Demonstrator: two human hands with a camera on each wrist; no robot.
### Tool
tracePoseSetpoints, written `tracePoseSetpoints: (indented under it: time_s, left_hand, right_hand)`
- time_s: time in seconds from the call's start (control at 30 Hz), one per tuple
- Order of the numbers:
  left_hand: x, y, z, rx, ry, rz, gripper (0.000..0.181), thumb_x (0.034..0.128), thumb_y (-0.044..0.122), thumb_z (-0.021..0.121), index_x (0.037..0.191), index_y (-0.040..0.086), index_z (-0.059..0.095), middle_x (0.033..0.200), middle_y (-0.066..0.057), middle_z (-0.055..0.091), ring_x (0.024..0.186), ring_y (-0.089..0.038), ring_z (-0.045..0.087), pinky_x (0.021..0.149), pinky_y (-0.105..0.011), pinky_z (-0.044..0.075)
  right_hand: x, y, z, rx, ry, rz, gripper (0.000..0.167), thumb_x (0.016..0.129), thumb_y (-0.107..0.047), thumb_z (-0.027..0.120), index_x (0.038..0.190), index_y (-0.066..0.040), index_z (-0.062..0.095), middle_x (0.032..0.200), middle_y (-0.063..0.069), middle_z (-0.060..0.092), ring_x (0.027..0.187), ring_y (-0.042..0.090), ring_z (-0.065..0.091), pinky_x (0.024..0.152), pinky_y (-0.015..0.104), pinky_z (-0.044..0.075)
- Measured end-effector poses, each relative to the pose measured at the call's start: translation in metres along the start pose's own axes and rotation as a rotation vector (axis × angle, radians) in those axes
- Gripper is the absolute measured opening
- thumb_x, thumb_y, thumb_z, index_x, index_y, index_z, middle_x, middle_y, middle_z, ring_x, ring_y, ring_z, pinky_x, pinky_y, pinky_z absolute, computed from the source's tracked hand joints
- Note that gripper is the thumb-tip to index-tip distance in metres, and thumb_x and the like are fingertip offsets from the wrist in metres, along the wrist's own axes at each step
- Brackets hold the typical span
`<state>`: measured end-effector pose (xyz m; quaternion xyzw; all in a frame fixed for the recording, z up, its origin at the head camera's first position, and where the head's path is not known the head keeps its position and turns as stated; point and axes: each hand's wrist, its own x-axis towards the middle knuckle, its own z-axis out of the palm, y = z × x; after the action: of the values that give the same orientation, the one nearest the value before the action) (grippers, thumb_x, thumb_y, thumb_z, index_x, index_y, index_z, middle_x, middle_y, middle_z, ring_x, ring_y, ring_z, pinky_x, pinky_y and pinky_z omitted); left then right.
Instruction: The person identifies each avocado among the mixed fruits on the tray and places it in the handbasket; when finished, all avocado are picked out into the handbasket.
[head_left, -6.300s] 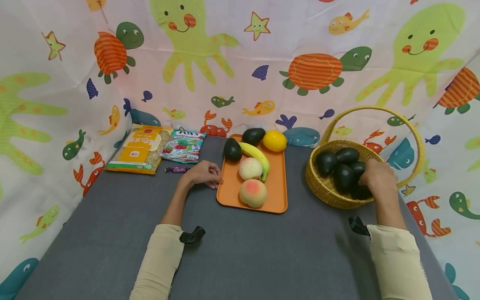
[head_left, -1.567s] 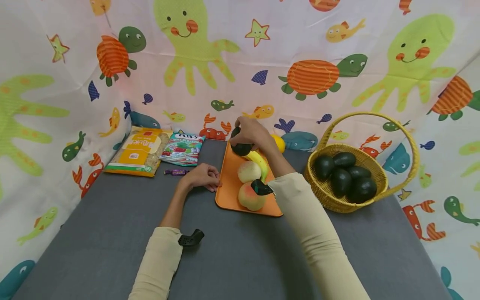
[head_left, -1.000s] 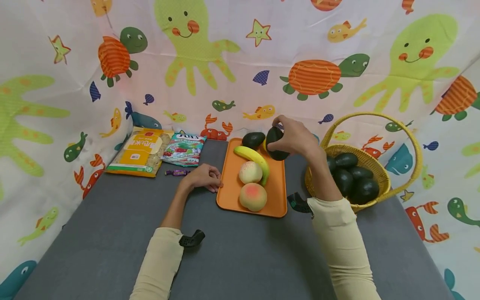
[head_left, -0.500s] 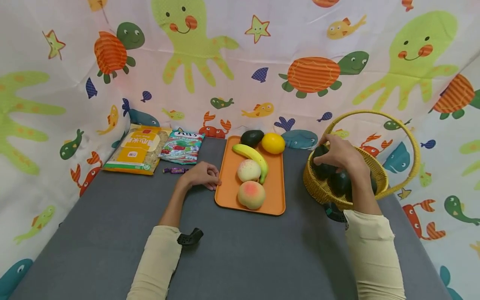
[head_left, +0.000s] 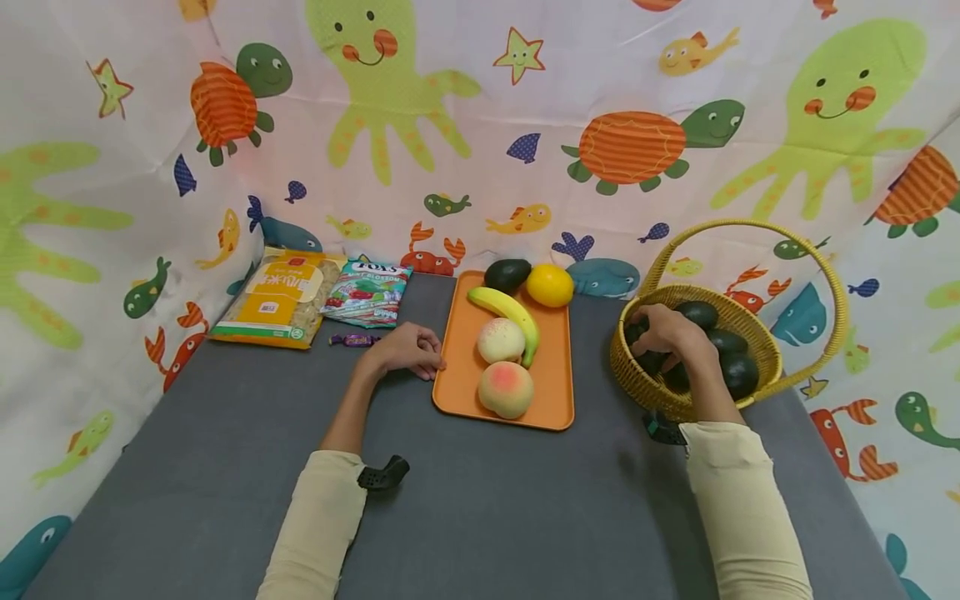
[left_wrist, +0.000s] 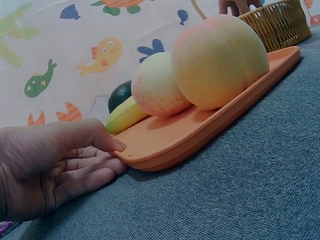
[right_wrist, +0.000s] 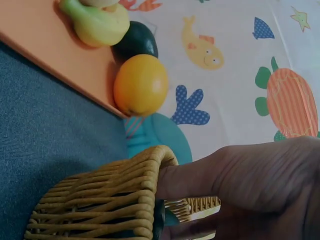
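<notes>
At the left rim of an orange tray (head_left: 551, 408), my left hand (head_left: 405, 350) pinches the edge, its thumb on top in the left wrist view. The tray carries a banana (head_left: 510, 317), a pale peach (head_left: 501, 341), a larger blushed peach (head_left: 506, 390), a dark green avocado (head_left: 507, 275) and a yellow lemon-like fruit (head_left: 551, 286). My right hand (head_left: 671, 333) reaches down into the left side of a woven basket (head_left: 641, 379), its fingers around an avocado (head_left: 637, 327) that is mostly hidden. More avocados (head_left: 738, 375) lie beside it in the basket.
Left of the tray lie a yellow bag of grain (head_left: 277, 300), a green candy bag (head_left: 367, 293) and a small purple-wrapped sweet (head_left: 354, 340). The basket's tall handle (head_left: 840, 300) arches over its right side. A printed curtain (head_left: 480, 125) stands behind the grey table (head_left: 480, 517).
My right hand has taken an avocado from the tray's upper left, carried it right over the tray and lowered it into the basket. The left hand stays at the tray's edge.
</notes>
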<state>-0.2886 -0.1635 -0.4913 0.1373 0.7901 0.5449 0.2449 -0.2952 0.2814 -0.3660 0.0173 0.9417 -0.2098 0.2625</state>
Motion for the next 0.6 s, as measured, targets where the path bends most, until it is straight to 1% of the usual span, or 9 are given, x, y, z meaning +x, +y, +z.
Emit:
tracePoseSetpoints:
  time_s: [0.13, 0.27, 0.3, 0.37, 0.47, 0.6]
  left_hand:
    - [0.0, 0.002, 0.001, -0.004, 0.002, 0.001, 0.018, 0.0916, 0.012, 0.077, 0.1, -0.001, 0.068, 0.082, -0.005, 0.076, 0.066, -0.014, 0.074, 0.066, -0.029, 0.066]
    - [0.0, 0.002, 0.001, 0.001, -0.008, -0.004, 0.018, 0.0925, 0.012, 0.076, 0.101, -0.001, 0.067, 0.082, -0.004, 0.075, 0.066, -0.013, 0.074, 0.066, -0.029, 0.066]
    - [0.0, 0.002, 0.001, 0.002, -0.007, -0.006, 0.018, 0.0926, 0.011, 0.076, 0.101, -0.001, 0.067, 0.082, -0.004, 0.075, 0.066, -0.013, 0.074, 0.066, -0.029, 0.066]
    - [-0.001, 0.001, 0.001, 0.003, -0.002, -0.006, 0.017, 0.0927, 0.011, 0.076, 0.101, -0.001, 0.067, 0.082, -0.005, 0.076, 0.066, -0.013, 0.074, 0.066, -0.029, 0.066]
    - [-0.001, 0.002, 0.001, 0.001, 0.007, -0.005, 0.017, 0.0924, 0.01, 0.076, 0.101, -0.002, 0.067, 0.083, -0.006, 0.076, 0.066, -0.014, 0.074, 0.066, -0.028, 0.066]
    - [-0.001, 0.002, 0.0, 0.0, 0.002, -0.002, 0.017, 0.0931, 0.01, 0.075, 0.101, -0.002, 0.067, 0.084, -0.006, 0.076, 0.066, -0.013, 0.074, 0.066, -0.028, 0.066]
  right_hand:
    - [-0.002, 0.003, 0.0, 0.008, -0.002, -0.005, 0.07, 0.099, -0.014, 0.067, 0.158, 0.002, 0.032, 0.159, 0.038, 0.028, 0.127, 0.053, 0.054, 0.079, 0.049, 0.067]
    - [-0.005, 0.003, 0.0, -0.011, -0.011, 0.003, 0.072, 0.1, -0.017, 0.068, 0.159, 0.001, 0.031, 0.158, 0.039, 0.029, 0.118, 0.052, 0.06, 0.078, 0.05, 0.067]
    - [-0.006, 0.003, 0.0, -0.011, -0.01, 0.005, 0.073, 0.099, -0.018, 0.069, 0.159, 0.001, 0.032, 0.157, 0.039, 0.029, 0.118, 0.051, 0.06, 0.078, 0.05, 0.067]
    - [-0.008, 0.003, -0.001, -0.013, -0.001, 0.007, 0.074, 0.099, -0.02, 0.07, 0.159, 0.001, 0.032, 0.157, 0.039, 0.03, 0.119, 0.05, 0.059, 0.079, 0.05, 0.067]
    - [-0.01, 0.002, -0.002, 0.005, 0.009, 0.001, 0.074, 0.099, -0.02, 0.069, 0.159, 0.002, 0.032, 0.157, 0.039, 0.029, 0.126, 0.052, 0.054, 0.082, 0.05, 0.066]
    - [-0.014, -0.001, -0.003, 0.01, 0.019, -0.008, 0.074, 0.099, -0.02, 0.07, 0.159, 0.002, 0.032, 0.159, 0.039, 0.026, 0.13, 0.053, 0.051, 0.084, 0.049, 0.066]
